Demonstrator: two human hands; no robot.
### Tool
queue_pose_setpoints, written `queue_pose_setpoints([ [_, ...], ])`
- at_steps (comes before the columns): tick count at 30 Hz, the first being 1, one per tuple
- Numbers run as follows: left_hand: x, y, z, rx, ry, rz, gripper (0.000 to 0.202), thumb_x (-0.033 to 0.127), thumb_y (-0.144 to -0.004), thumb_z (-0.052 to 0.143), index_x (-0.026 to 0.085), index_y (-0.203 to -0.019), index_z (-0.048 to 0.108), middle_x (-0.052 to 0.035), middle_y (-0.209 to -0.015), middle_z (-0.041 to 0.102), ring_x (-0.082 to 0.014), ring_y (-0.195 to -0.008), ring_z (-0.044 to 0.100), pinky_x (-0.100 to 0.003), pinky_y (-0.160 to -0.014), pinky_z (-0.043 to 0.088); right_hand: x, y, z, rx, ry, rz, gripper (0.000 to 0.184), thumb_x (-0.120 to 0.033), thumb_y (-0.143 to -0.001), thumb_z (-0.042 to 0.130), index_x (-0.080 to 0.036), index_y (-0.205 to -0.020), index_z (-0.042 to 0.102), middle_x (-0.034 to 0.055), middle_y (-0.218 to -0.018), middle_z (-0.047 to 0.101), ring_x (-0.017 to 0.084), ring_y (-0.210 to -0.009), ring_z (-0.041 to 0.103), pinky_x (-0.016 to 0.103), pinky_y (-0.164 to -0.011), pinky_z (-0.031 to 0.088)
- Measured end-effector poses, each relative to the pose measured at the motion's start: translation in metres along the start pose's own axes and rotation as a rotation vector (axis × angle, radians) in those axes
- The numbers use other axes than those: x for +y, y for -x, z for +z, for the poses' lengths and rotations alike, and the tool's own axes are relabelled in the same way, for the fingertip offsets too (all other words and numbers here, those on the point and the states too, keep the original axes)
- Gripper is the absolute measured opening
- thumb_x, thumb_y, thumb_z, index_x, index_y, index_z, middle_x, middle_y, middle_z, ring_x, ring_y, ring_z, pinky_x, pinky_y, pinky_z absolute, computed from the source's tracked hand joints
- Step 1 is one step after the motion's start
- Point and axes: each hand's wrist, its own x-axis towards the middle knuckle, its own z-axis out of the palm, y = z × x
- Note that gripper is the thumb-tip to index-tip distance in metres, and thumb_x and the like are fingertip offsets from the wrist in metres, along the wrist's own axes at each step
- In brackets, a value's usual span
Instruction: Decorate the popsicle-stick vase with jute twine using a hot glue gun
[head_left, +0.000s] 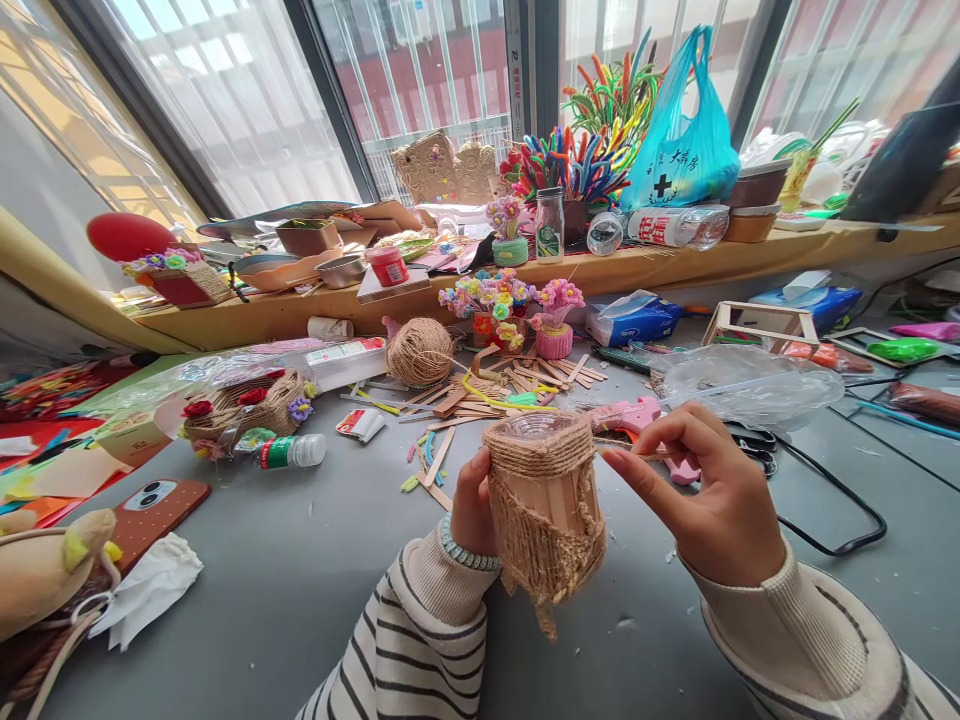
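Observation:
My left hand point(475, 505) grips a small container wrapped in jute twine point(546, 500) from its left side, holding it above the grey table. Bare wooden sticks show between the twine wrapped at its rim and the twine lower down. Its mouth faces up and looks like clear plastic inside. To the right, my right hand point(694, 490) pinches a thin strand of twine point(611, 443) that runs to the container's rim. Behind it lies a pink glue gun point(637, 415), partly hidden by my right hand. A ball of jute twine point(420, 352) sits farther back.
Loose wooden sticks point(517, 385) lie scattered behind the container. On the left are a small plastic bottle point(292, 451), a phone point(154, 510) and a crumpled tissue point(154, 585). A black cable point(840, 550) loops at right. A crowded ledge point(480, 290) runs below the windows.

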Motion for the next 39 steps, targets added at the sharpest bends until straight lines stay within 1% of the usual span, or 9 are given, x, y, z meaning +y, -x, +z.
queue_pose_setpoints([
  [3, 0.000, 0.000, -0.001, 0.006, -0.007, -0.002, 0.055, 0.050, -0.066, 0.049, 0.013, -0.105, 0.058, -0.0111, -0.109, 0.062, -0.0331, -0.118, 0.042, -0.043, -0.098, 0.032, 0.000, 0.001, 0.001, 0.001, 0.001, -0.002, 0.021, -0.036, -0.070, 0.063, -0.022, -0.062, 0.050, -0.0021, -0.061, 0.047, 0.011, -0.057, 0.042, 0.028, -0.054, 0.034],
  [10, -0.001, 0.001, -0.004, 0.014, 0.014, -0.003, 0.051, 0.048, -0.068, 0.046, 0.014, -0.103, 0.060, -0.0099, -0.105, 0.064, -0.0324, -0.116, 0.045, -0.042, -0.096, 0.034, 0.004, 0.002, 0.002, 0.011, -0.005, 0.018, 0.021, -0.037, -0.070, 0.064, -0.022, -0.063, 0.050, -0.0024, -0.062, 0.046, 0.011, -0.057, 0.040, 0.029, -0.056, 0.033],
  [15, -0.002, -0.003, 0.002, 0.054, -0.005, 0.019, 0.051, 0.046, -0.070, 0.048, 0.013, -0.107, 0.058, -0.0100, -0.106, 0.064, -0.0306, -0.113, 0.048, -0.040, -0.095, 0.035, 0.015, 0.002, 0.007, 0.027, 0.021, 0.011, 0.021, -0.037, -0.069, 0.064, -0.022, -0.063, 0.051, -0.0022, -0.060, 0.048, 0.011, -0.057, 0.041, 0.029, -0.056, 0.034],
  [18, -0.002, -0.005, 0.005, 0.064, -0.035, 0.031, 0.047, 0.043, -0.070, 0.051, 0.011, -0.102, 0.060, -0.0111, -0.103, 0.065, -0.0309, -0.111, 0.050, -0.040, -0.094, 0.036, 0.022, 0.002, 0.009, 0.052, 0.051, 0.019, 0.022, -0.038, -0.069, 0.064, -0.021, -0.063, 0.051, -0.0023, -0.060, 0.048, 0.011, -0.056, 0.041, 0.029, -0.056, 0.034],
  [24, -0.002, -0.008, 0.003, 0.122, -0.041, 0.077, 0.048, 0.045, -0.070, 0.054, 0.012, -0.104, 0.060, -0.0104, -0.099, 0.066, -0.0291, -0.099, 0.057, -0.040, -0.089, 0.040, 0.024, 0.001, 0.012, 0.078, 0.055, 0.148, 0.026, -0.042, -0.068, 0.063, -0.020, -0.062, 0.051, -0.0018, -0.062, 0.047, 0.011, -0.059, 0.041, 0.027, -0.057, 0.034],
  [29, -0.004, -0.011, -0.002, 0.188, -0.077, 0.075, 0.047, 0.046, -0.073, 0.051, 0.012, -0.103, 0.060, -0.0105, -0.090, 0.068, -0.0239, -0.080, 0.062, -0.036, -0.076, 0.047, 0.019, 0.000, 0.010, 0.071, -0.067, 0.330, 0.027, -0.044, -0.069, 0.061, -0.020, -0.064, 0.051, -0.0022, -0.064, 0.049, 0.010, -0.059, 0.045, 0.026, -0.060, 0.036],
  [32, -0.004, -0.013, -0.005, 0.241, -0.121, 0.054, 0.048, 0.048, -0.074, 0.050, 0.011, -0.102, 0.061, -0.0110, -0.084, 0.068, -0.0223, -0.074, 0.063, -0.035, -0.071, 0.048, 0.015, -0.001, 0.009, 0.080, -0.197, 0.421, 0.026, -0.044, -0.070, 0.060, -0.020, -0.067, 0.051, -0.0022, -0.066, 0.050, 0.010, -0.061, 0.047, 0.025, -0.060, 0.038],
  [34, -0.004, -0.013, -0.007, 0.270, -0.160, 0.057, 0.051, 0.049, -0.074, 0.050, 0.010, -0.105, 0.059, -0.0116, -0.084, 0.068, -0.0223, -0.075, 0.063, -0.035, -0.073, 0.048, 0.013, -0.001, 0.009, 0.078, -0.287, 0.453, 0.025, -0.043, -0.070, 0.060, -0.020, -0.068, 0.051, -0.0015, -0.068, 0.052, 0.010, -0.063, 0.049, 0.024, -0.061, 0.041],
  [39, -0.003, -0.016, -0.013, 0.313, -0.242, 0.097, 0.053, 0.048, -0.072, 0.054, 0.011, -0.109, 0.058, -0.0124, -0.093, 0.067, -0.0250, -0.085, 0.062, -0.036, -0.081, 0.045, 0.010, -0.001, 0.012, -0.028, -0.462, 0.469, 0.028, -0.045, -0.069, 0.061, -0.020, -0.076, 0.051, -0.0008, -0.069, 0.057, 0.007, -0.055, 0.049, 0.021, -0.051, 0.041],
])
